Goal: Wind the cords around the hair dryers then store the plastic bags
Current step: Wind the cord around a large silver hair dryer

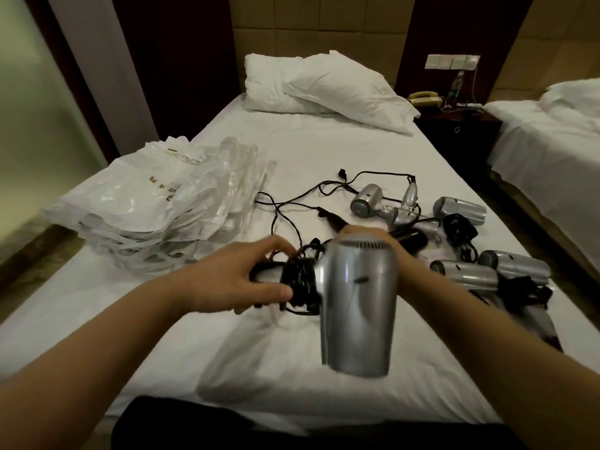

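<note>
Above the bed [324, 151], the left hand [240, 280] grips the cord [300, 280] wound on a silver hair dryer [357, 306], whose far end the right hand [394, 251] holds.

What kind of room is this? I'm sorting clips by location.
Most likely a twin hotel room: two white-sheeted beds, the near bed and a second bed, flank a nightstand holding a corded telephone, with a wall switch panel above.

Person's body, head view — two forearms, both bare from the frame edge to the wrist, no sleeves. Left hand [250, 280] and right hand [397, 251] bare — no gloves. Right hand largely hidden. Dark garment at bottom edge; type cannot be determined.
</note>
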Motion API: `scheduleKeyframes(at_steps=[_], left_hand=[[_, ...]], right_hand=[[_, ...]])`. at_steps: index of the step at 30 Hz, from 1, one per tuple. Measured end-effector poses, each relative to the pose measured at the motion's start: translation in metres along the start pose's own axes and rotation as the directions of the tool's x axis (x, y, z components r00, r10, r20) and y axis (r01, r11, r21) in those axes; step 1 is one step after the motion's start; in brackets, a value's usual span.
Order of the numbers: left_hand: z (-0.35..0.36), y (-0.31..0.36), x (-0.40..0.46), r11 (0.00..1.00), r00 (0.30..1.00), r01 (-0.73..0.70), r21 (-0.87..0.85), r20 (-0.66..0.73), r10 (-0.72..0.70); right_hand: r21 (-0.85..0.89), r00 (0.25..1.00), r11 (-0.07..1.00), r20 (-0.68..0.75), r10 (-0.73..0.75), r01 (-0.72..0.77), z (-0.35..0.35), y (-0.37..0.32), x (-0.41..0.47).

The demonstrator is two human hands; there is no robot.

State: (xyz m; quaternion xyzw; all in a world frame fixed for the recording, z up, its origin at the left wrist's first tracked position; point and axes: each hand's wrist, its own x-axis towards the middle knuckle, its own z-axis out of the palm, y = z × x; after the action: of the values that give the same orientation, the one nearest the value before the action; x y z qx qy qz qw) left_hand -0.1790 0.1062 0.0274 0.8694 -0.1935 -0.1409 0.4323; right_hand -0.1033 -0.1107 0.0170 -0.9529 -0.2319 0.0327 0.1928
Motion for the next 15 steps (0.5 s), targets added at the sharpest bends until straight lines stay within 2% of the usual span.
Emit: scheduleKeyframes(at_steps=[1,4,6,7,8,10,12,15], left_hand=[[-0.001,-0.005,0.000,0.997,0.999,0.019,-0.079,-0.033,-0.022],[0.005,-0.012,0.003,0.942,0.999,-0.006,-0.335,-0.034,-0.006],[0.013,-0.015,0.010,0.827,0.998,-0.046,-0.560,-0.059,0.016],[0.016,-0.015,0.014,0.759,0.996,-0.066,-0.647,-0.089,0.011],[0.019,-0.014,0.018,0.709,0.992,-0.085,-0.700,-0.125,-0.004],[0.022,-0.008,0.024,0.663,0.978,-0.091,-0.743,-0.193,-0.081],[0.022,-0.002,0.027,0.628,0.964,-0.080,-0.774,-0.220,-0.148],[0.024,0.007,0.027,0.606,0.966,-0.092,-0.790,-0.219,-0.139]], right_hand=[[0.247,0.993,0.962,0.002,0.118,-0.115,0.009,0.004,0.000],[0.544,0.980,0.817,0.152,0.128,-0.191,0.019,0.005,-0.019],[0.636,0.970,0.733,0.144,0.196,-0.242,0.033,0.012,-0.025],[0.713,0.965,0.652,0.155,0.211,-0.257,0.036,0.013,-0.030],[0.740,0.967,0.626,0.147,0.208,-0.247,0.039,0.014,-0.031],[0.750,0.958,0.609,0.119,0.259,-0.258,0.054,0.025,-0.028],[0.823,0.924,0.499,0.078,0.375,-0.272,0.062,0.036,-0.025],[0.919,0.871,0.303,0.078,0.485,-0.251,0.070,0.043,-0.021]])
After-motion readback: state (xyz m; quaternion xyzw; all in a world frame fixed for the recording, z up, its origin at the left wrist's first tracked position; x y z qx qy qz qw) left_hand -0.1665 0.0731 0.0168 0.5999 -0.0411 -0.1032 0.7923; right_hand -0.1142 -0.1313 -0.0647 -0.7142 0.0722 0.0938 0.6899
